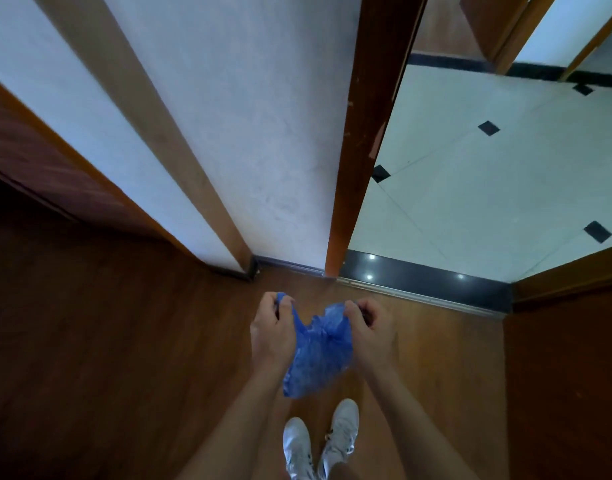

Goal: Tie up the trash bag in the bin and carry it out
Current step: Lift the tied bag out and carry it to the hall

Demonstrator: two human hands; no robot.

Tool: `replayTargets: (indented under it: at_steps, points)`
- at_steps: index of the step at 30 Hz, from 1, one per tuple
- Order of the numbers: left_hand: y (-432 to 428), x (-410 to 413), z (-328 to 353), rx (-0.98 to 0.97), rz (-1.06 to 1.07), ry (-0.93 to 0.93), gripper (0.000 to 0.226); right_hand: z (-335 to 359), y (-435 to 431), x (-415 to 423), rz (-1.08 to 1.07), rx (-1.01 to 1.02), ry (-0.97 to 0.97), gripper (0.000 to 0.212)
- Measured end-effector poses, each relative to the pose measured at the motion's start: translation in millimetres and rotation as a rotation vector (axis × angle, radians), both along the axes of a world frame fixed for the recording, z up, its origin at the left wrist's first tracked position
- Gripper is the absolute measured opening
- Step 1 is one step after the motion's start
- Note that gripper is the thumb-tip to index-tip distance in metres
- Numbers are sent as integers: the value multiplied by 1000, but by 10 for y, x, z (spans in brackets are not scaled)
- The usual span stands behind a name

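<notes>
A small blue plastic trash bag [320, 355] hangs in the air between my two hands, above the wooden floor. My left hand [271, 329] is closed on the bag's left top corner. My right hand [368, 329] is closed on the right top corner. The two corners are pulled apart and the bag's body sags below them, gathered near its top. No bin is in view.
I stand on a dark wooden floor [124, 358] with my white shoes [320, 441] below the bag. A white wall [256, 116] is ahead. A brown door frame [363, 133] and black threshold [425, 277] open onto a white tiled floor [488, 188] at the right.
</notes>
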State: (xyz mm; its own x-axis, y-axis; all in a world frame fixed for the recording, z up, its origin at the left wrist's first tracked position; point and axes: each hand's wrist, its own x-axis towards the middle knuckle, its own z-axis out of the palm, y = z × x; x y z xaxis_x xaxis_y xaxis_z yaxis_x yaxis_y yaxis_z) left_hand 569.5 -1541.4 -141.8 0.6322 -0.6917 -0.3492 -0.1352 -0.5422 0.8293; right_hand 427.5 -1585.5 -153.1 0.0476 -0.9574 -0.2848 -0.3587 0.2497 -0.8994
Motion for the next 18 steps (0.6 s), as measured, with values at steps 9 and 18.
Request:
replayTargets:
  at_steps: [9,18]
  points:
    - [-565,-31,-1574,13,-76,-28,9,-1384,-465,77,-82,65,85,23]
    - [-1287,151,-2171,-11,-171,-39,12,-2023,-1191,327,-111,49,134,21]
